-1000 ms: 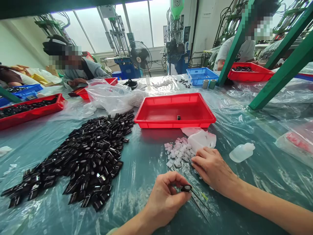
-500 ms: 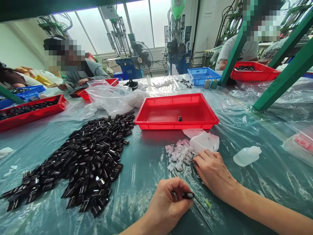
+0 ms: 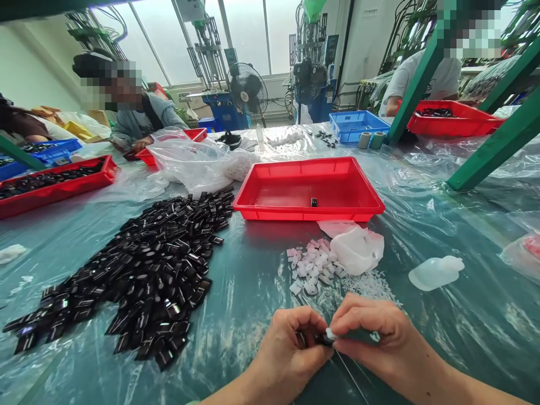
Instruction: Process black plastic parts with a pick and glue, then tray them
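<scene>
My left hand [image 3: 289,349] pinches a small black part [image 3: 324,340] near the table's front edge. My right hand [image 3: 377,337] meets it, thumb and forefinger pinched on a small white piece [image 3: 331,334] pressed against the black part. Just beyond the hands lies a cluster of small white pieces [image 3: 312,265] beside a white plastic bag [image 3: 358,250]. To the left spreads a large pile of black parts [image 3: 147,270]. A red tray [image 3: 261,202] sits behind, with one black part [image 3: 314,202] inside.
A translucent squeeze bottle [image 3: 436,272] lies at right. Clear bags [image 3: 198,163], other red trays [image 3: 54,191] and a blue bin [image 3: 352,125] stand farther back. Green frame legs [image 3: 493,146] cross at right. Other people sit at the far side.
My right hand left the white pieces and came back to the left hand, carrying a white piece to the black part. The view shifted slightly.
</scene>
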A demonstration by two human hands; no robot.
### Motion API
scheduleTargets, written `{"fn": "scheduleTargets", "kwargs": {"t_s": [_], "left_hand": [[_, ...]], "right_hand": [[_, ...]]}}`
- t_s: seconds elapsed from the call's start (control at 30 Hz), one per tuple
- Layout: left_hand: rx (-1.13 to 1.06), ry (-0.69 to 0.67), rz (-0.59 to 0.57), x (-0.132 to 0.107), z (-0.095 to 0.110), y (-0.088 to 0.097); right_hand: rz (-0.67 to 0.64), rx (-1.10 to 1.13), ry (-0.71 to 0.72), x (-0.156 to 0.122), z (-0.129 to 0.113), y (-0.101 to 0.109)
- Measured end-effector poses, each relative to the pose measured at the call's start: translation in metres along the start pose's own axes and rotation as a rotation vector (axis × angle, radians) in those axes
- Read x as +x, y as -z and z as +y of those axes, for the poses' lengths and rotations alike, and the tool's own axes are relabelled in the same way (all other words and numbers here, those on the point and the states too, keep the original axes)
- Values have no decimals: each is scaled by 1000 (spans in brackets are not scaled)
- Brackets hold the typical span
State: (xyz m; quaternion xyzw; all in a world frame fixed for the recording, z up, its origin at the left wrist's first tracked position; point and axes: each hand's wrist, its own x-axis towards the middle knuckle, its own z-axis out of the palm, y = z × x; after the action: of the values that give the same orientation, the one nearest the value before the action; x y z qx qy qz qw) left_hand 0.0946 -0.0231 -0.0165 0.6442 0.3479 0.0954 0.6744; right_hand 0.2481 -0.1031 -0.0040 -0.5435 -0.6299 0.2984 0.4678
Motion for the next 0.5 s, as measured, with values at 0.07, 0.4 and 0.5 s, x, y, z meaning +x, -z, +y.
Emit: {"fn": "scheduleTargets", "kwargs": {"t_s": [0.07, 0.4, 0.5], "left_hand": [[10, -6, -6, 1, 1, 0], [20, 8, -6, -1, -2, 1], [20, 12, -4, -1, 0, 1]], "right_hand": [[16, -23, 78, -1, 2, -2], [67, 102, -36, -3, 2, -4], [49, 121, -12, -5, 3, -4]]}}
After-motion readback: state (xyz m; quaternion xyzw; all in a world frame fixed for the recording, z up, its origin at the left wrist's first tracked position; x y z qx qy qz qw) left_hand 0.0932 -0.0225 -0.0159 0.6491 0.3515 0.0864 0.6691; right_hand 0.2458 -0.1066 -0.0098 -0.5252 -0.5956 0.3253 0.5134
